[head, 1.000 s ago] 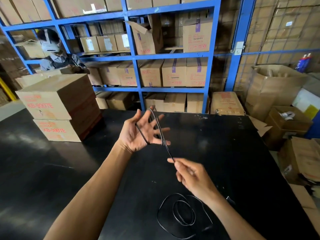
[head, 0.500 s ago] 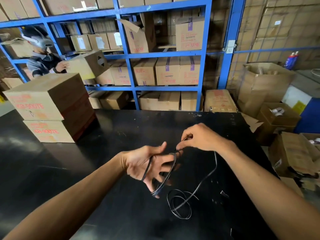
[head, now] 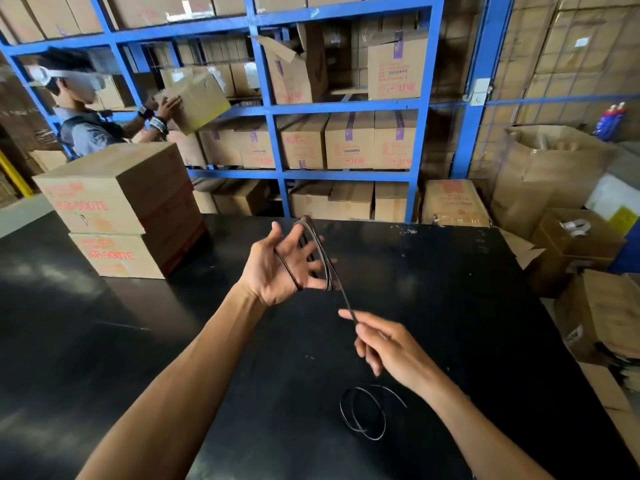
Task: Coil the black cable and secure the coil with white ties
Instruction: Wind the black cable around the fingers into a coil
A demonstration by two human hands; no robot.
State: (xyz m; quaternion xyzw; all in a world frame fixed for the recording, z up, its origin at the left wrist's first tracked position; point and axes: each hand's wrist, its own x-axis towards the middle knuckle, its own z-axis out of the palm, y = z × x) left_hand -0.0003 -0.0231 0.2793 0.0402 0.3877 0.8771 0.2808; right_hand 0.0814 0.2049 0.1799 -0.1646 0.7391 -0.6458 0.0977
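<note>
One black cable (head: 363, 412) lies partly on the bench (head: 450, 306). Two hands work above it: left hand (head: 280, 268), right hand (head: 388, 344). Two stacked cartons (head: 117, 209) sit at the bench's far left corner.

We see even, moderate light | pale glare on the glossy black bench (head: 86, 306) at left | shelving (head: 346, 109) bows at the edges | right margin blurs

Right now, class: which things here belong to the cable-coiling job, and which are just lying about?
Part of the job:
- black cable, looped round the left hand
- right hand, pinching the cable's run
- loose cable on the black table

Lying about:
- stacked cardboard boxes
- blue shelving
- open cartons at right

No white ties visible.
</note>
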